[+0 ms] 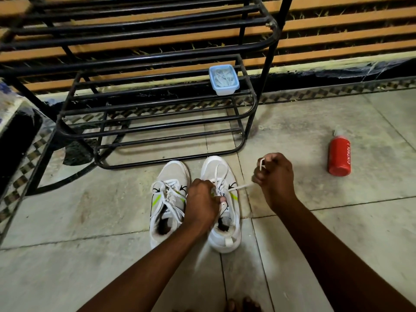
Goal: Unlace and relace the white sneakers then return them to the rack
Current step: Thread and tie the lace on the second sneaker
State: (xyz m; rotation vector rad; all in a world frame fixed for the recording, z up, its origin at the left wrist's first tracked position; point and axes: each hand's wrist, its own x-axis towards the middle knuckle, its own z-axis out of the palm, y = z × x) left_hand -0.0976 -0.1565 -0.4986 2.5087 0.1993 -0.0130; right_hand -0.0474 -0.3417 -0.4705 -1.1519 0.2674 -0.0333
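While the head camera looks down at the tiled floor (292,255), two white sneakers stand side by side just in front of the black metal shoe rack (157,122), toes toward it. The left sneaker (167,199) carries its lace through the eyelets, the loose ends heaped over the tongue. The right sneaker (221,206) is the one in hand: the left hand (202,204) is curled over its tongue and eyelets, pinning the shoe, though whether its fingers pinch the lace underneath is hidden. The right hand (275,176) is raised just beside that shoe, fingers closed on the white lace (239,188), which runs taut from an eyelet to the fist, with the free end looped out above the knuckles. On the rack's upper tier sits a pale blue plastic box (224,79) holding what look like white strips, too small to identify. A red Cinthol can (340,154) lies on its side on the floor, well apart to the right. As a judgement, the risk lies in the pull: if the holding hand slackens, the shoe may tip or slide toward the right; a lace drawn at a slant may snag in an eyelet or come out unevenly, leaving mismatched ends for relacing.
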